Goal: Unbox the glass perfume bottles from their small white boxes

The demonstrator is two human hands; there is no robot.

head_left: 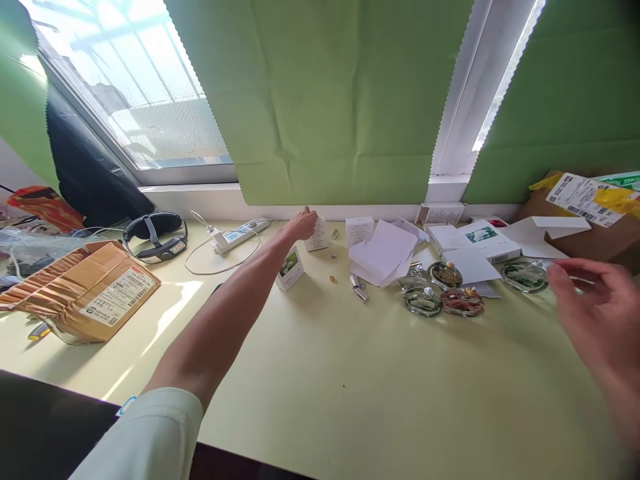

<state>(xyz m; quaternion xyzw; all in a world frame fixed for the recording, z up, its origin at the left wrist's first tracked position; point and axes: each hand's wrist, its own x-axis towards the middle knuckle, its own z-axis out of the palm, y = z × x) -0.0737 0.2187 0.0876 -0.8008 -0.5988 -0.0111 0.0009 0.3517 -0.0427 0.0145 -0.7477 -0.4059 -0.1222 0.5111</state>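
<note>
At the back of the bench (390, 387), an upright white box (317, 239), presumably steadied from above, is touched by the left hand (301, 225); its grip's closure cannot be told. Beside a glass bottle (523, 277), the right hand's (600, 310) grip is too blurred to judge.

We look through a single camera worn on the head, facing forward and down across the pale yellow-green, smooth, flat surface (400, 393). We stand close at its near edge, which slants through the lower left. Our wide view reaches up to the green fabric blind with scalloped edges (350, 100) opposite. The bare right hand (603, 313) looms nearest us at the right, the bare left hand (303, 224) farther off, near mid-frame.
</note>
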